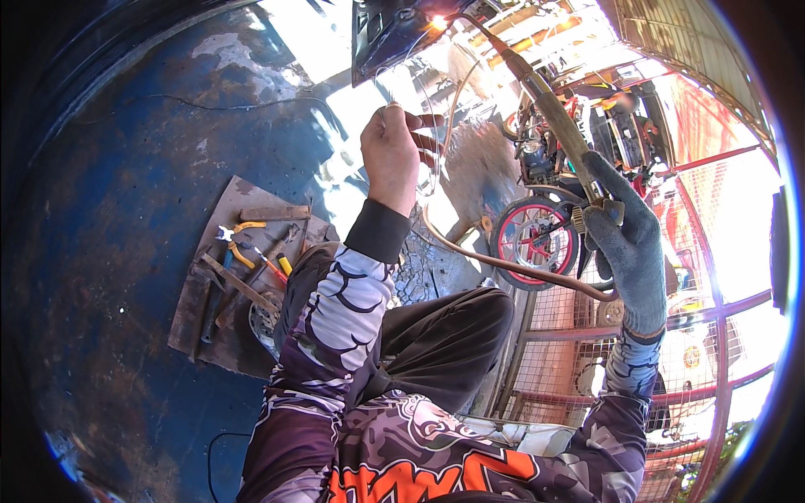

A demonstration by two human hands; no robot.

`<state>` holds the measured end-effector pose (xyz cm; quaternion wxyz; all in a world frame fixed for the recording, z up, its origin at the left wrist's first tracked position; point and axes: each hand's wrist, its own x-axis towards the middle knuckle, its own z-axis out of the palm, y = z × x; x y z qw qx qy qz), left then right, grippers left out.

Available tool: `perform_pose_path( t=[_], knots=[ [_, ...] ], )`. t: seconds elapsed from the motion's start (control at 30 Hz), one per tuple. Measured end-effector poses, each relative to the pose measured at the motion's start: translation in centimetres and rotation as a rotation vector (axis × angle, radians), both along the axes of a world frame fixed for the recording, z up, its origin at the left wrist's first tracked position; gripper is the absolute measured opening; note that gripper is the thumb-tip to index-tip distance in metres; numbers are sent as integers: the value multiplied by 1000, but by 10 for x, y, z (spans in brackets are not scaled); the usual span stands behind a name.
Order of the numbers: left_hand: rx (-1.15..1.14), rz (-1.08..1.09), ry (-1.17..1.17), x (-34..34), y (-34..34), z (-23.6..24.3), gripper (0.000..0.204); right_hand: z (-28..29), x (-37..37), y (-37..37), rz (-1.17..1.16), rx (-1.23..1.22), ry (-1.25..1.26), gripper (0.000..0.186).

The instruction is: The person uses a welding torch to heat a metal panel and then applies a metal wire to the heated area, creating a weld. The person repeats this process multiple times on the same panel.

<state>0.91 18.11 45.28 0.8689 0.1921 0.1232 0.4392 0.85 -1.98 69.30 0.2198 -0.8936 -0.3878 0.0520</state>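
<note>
My right hand (625, 243), in a grey glove, is wrapped round the handle of a brass-coloured gas torch (555, 113). The torch slants up and to the left, and its curved tip ends in a bright orange glow at the edge of a dark blue panel (387, 38). Bare and raised just below that panel, my left hand (392, 155) pinches a thin pale wire (435, 172) between thumb and forefinger, its other fingers loosely spread. The wire loops down beside the hand; its far end is lost in the glare. A brown hose (520, 267) curves below the torch.
A flat board (189, 314) on the blue floor (109, 251) carries pliers (237, 243), a hammer (239, 281), a screwdriver (272, 270) and other tools. Beyond stands a motorcycle with a red-rimmed wheel (537, 241), near another person (627, 126). Mesh fencing (579, 352) runs along the right.
</note>
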Motion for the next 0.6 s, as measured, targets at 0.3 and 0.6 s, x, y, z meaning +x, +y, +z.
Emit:
perform_pose_path(
  t=[0.3, 0.6],
  knots=[
    [2, -10, -5, 0, 0, 0, 28, 2, -1, 0, 9, -38, -55, 59],
    [-6, -4, -13, 3, 2, 0, 29, -1, 1, 0, 78, -24, -56, 60]
  ],
)
